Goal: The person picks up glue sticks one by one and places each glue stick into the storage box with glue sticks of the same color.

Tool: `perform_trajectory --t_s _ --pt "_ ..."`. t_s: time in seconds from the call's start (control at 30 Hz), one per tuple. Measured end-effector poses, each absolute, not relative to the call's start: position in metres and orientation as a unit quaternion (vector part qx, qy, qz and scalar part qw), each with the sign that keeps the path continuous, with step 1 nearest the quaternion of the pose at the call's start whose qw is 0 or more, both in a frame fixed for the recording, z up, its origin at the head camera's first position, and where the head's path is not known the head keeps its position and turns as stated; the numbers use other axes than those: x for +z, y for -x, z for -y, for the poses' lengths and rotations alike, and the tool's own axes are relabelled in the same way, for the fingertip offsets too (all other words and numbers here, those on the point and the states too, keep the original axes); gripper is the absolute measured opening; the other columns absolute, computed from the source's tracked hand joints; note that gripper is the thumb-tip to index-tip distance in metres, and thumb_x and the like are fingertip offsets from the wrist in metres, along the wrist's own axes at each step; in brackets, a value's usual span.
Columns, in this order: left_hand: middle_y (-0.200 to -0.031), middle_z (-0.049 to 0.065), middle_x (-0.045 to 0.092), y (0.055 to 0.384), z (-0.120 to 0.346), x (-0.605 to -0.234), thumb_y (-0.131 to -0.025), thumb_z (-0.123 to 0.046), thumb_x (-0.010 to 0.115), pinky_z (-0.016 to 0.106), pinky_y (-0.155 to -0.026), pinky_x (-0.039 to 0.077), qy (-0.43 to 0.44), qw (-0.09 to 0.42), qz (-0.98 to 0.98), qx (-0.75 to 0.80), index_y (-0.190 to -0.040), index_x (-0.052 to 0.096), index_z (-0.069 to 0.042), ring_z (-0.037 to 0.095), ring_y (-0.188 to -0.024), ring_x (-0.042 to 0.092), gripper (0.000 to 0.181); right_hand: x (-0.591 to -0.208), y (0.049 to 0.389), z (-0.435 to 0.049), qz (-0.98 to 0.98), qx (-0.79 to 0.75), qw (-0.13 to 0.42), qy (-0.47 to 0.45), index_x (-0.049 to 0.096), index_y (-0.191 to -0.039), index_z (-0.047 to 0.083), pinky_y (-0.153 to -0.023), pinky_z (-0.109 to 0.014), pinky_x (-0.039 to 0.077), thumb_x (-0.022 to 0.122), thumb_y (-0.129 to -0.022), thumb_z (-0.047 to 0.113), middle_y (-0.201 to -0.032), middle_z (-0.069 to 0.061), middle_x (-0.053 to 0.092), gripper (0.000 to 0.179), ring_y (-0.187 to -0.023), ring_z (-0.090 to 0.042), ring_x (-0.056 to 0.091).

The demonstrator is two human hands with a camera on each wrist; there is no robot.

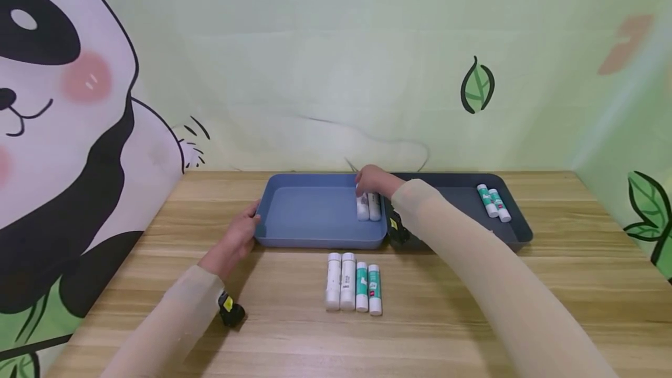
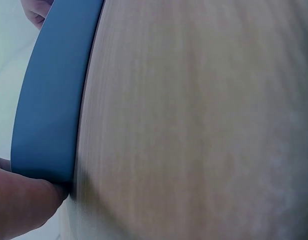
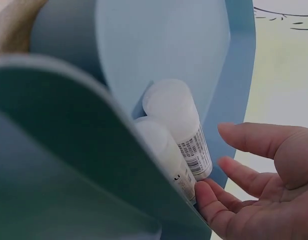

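Note:
My left hand (image 1: 238, 237) holds the left side of a blue tray (image 1: 315, 243), its thumb (image 2: 26, 202) against the outside of the tray corner in the left wrist view. Inside that tray's right end two white tubes (image 3: 171, 112) lie side by side, barcodes and print on their labels. My right hand (image 1: 375, 181) is over their far ends. In the right wrist view its fingers are spread, and a lower fingertip (image 3: 206, 192) is at the end of the tubes; contact is hard to tell. The thumb and upper finger stand apart from them.
A dark grey tray (image 1: 457, 182) stands against the blue one, holding two green-and-white glue sticks (image 1: 493, 203). In front, two larger white tubes (image 1: 333, 282) and two green-and-white glue sticks (image 1: 374, 290) form a row on the wooden table (image 1: 283, 331). A printed backdrop (image 1: 262, 74) rises behind.

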State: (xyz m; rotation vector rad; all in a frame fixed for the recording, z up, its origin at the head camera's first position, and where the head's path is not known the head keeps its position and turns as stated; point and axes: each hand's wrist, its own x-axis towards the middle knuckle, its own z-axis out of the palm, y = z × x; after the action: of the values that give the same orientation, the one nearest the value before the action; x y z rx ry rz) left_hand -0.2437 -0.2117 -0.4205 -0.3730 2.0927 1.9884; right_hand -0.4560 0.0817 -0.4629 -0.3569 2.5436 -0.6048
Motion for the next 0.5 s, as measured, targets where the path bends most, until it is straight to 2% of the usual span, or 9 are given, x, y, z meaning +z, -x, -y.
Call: perform_trajectory --t_s 0.07,0.13,0.17,0.23,0.3,0.4,0.43,0.5 --pt "-0.174 0.015 -0.003 0.244 0.211 -0.420 -0.110 -0.003 0.019 0.046 -0.134 0.002 0.128 0.115 -0.714 0.679 -0.164 0.005 -0.007 0.032 -0.162 -0.003 0.056 -0.486 0.476 -0.084 -0.939 -0.222 0.226 0.136 0.064 -0.136 0.007 -0.077 -0.034 0.058 0.076 -0.086 0.021 -0.136 -0.012 0.066 0.054 -0.095 -0.021 0.066" --pt "-0.173 0.015 -0.003 0.244 0.211 -0.421 -0.110 -0.003 0.019 0.046 -0.133 0.002 0.125 0.113 -0.715 0.678 -0.164 0.005 -0.006 0.032 -0.162 -0.004 0.056 -0.479 0.470 -0.082 -0.940 -0.217 0.237 0.119 0.061 -0.140 0.008 -0.082 -0.035 0.058 0.075 -0.088 0.021 -0.141 -0.012 0.063 0.056 -0.100 -0.021 0.066" --pt "-0.173 0.016 -0.003 0.244 0.210 -0.421 -0.110 -0.003 0.020 0.046 -0.133 0.002 0.125 0.112 -0.715 0.678 -0.164 0.005 -0.006 0.032 -0.162 -0.004 0.056 -0.471 0.462 -0.081 -0.942 -0.215 0.227 0.119 0.061 -0.139 0.006 -0.080 -0.033 0.058 0.074 -0.089 0.020 -0.140 -0.013 0.064 0.054 -0.098 -0.021 0.066" --pt "-0.173 0.016 -0.003 0.244 0.210 -0.422 -0.110 -0.002 0.020 0.046 -0.133 0.002 0.125 0.111 -0.716 0.678 -0.164 0.005 -0.005 0.032 -0.162 -0.004 0.056 -0.440 0.432 -0.078 -0.941 -0.215 0.240 0.103 0.059 -0.142 0.005 -0.086 -0.035 0.058 0.072 -0.091 0.016 -0.145 -0.013 0.061 0.054 -0.100 -0.021 0.065" --pt "-0.173 0.017 -0.002 0.244 0.210 -0.423 -0.109 -0.002 0.020 0.046 -0.133 0.003 0.126 0.111 -0.717 0.677 -0.164 0.006 -0.004 0.033 -0.162 -0.003 0.056 -0.408 0.402 -0.077 -0.938 -0.222 0.247 0.102 0.056 -0.144 0.003 -0.086 -0.034 0.056 0.070 -0.093 0.014 -0.148 -0.015 0.059 0.054 -0.095 -0.021 0.062" --pt "-0.173 0.017 -0.003 0.245 0.210 -0.424 -0.109 -0.001 0.020 0.046 -0.134 0.003 0.126 0.110 -0.717 0.677 -0.163 0.006 -0.004 0.033 -0.162 -0.003 0.056 -0.375 0.369 -0.077 -0.937 -0.240 0.227 0.112 0.057 -0.142 -0.002 -0.087 -0.034 0.054 0.066 -0.096 0.013 -0.145 -0.018 0.061 0.049 -0.094 -0.020 0.059" --pt "-0.173 0.017 -0.003 0.245 0.210 -0.424 -0.109 -0.001 0.019 0.046 -0.134 0.002 0.125 0.110 -0.717 0.677 -0.163 0.006 -0.004 0.033 -0.162 -0.004 0.056 -0.368 0.362 -0.078 -0.936 -0.250 0.216 0.122 0.060 -0.137 -0.004 -0.086 -0.034 0.054 0.064 -0.097 0.013 -0.138 -0.018 0.064 0.044 -0.092 -0.020 0.058" --pt "-0.173 0.016 -0.003 0.245 0.211 -0.423 -0.109 -0.002 0.019 0.046 -0.134 0.002 0.123 0.108 -0.718 0.677 -0.164 0.006 -0.004 0.033 -0.162 -0.004 0.056 -0.355 0.353 -0.080 -0.931 -0.273 0.201 0.136 0.066 -0.118 -0.005 -0.083 -0.032 0.051 0.061 -0.099 0.015 -0.111 -0.014 0.069 0.028 -0.085 -0.018 0.053"
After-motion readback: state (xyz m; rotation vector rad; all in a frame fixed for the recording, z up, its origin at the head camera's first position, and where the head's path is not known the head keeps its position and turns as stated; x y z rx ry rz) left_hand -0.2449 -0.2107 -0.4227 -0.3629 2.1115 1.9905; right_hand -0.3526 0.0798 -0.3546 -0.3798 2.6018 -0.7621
